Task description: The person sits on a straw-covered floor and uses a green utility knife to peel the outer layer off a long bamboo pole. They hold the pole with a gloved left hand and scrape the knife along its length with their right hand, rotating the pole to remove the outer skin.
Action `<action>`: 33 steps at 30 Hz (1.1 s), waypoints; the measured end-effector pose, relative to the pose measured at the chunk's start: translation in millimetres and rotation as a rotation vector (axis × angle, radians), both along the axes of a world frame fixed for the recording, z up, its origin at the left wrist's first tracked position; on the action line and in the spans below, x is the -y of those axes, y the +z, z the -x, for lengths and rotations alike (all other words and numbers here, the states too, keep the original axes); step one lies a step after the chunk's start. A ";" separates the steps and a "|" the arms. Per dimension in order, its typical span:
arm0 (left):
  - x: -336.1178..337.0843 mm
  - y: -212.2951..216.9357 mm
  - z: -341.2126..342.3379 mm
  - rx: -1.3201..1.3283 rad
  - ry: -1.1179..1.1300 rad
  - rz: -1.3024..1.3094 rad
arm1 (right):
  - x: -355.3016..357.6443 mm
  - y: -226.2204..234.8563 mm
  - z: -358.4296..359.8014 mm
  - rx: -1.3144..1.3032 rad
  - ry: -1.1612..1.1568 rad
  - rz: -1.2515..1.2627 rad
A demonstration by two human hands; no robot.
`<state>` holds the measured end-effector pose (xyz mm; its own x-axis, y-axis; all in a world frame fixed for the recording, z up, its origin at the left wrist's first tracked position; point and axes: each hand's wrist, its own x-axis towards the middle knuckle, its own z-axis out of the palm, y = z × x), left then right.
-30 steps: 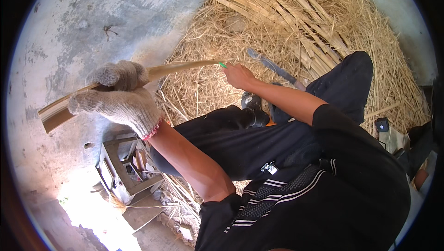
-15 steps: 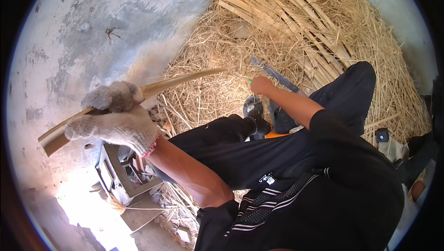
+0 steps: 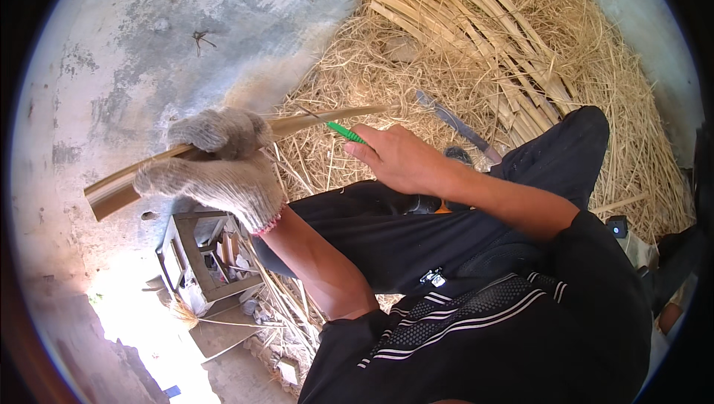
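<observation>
My left hand (image 3: 212,173), in a worn grey-white knitted glove, is closed round a long split bamboo strip (image 3: 119,190). One end of the strip sticks out to the lower left; the other tapers away to the right over loose shavings. In my bare right hand (image 3: 398,155) is a slim knife (image 3: 343,132) with a green handle, held in closed fingers. Its thin blade points left and up, crossing the strip just right of the glove; whether it touches the bamboo I cannot tell.
Pale shavings (image 3: 357,80) cover the floor, with a stack of split bamboo strips (image 3: 476,24) on them. A broad-bladed knife (image 3: 454,121) lies beyond my right forearm. To the left are a stained wall (image 3: 134,47) and an upturned wooden stool (image 3: 212,263) holding scraps.
My right hand has come left and nearer with the green-handled knife, bringing its blade to the strip. My left hand still grips the bamboo, shifted slightly right in the picture.
</observation>
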<state>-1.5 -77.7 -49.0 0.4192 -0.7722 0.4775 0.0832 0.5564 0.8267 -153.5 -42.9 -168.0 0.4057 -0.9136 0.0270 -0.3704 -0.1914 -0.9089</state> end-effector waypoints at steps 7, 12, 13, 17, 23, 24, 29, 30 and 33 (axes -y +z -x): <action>-5.9 -11.8 -19.1 0.024 -0.599 0.157 | -36.9 19.4 -11.6 0.082 -0.158 0.110; 4.4 -17.8 -30.0 0.019 -0.711 0.162 | -31.5 11.4 -17.6 0.031 -0.186 0.105; 3.6 -16.3 -32.2 -0.030 -0.735 0.142 | -32.2 20.0 -19.0 0.049 -0.166 0.092; 1.4 -19.7 -26.9 -0.022 -0.713 0.149 | -36.3 25.8 -23.8 0.001 -0.174 0.158; 10.5 -20.9 -29.9 0.058 -0.797 0.230 | -16.8 -29.0 -11.6 -0.102 -0.195 -0.030; 8.7 -25.7 -33.3 0.053 -0.804 0.226 | -23.0 2.3 -8.9 -0.073 -0.149 -0.053; 2.5 -20.6 -20.8 -0.001 -0.654 0.159 | -22.1 -7.9 -26.7 0.041 -0.240 0.221; 3.2 -19.6 -20.6 0.006 -0.684 0.155 | -14.9 -42.1 -20.1 -0.039 -0.233 0.133; -0.7 -11.4 -4.1 -0.006 -0.603 0.136 | -2.6 -82.8 -10.0 -0.111 -0.254 -0.067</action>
<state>2.6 -77.0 -60.4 -0.0693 -0.8063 0.5875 0.4207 0.5104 0.7500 -143.5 -40.3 -250.8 0.1605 -0.9846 -0.0687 -0.4972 -0.0205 -0.8674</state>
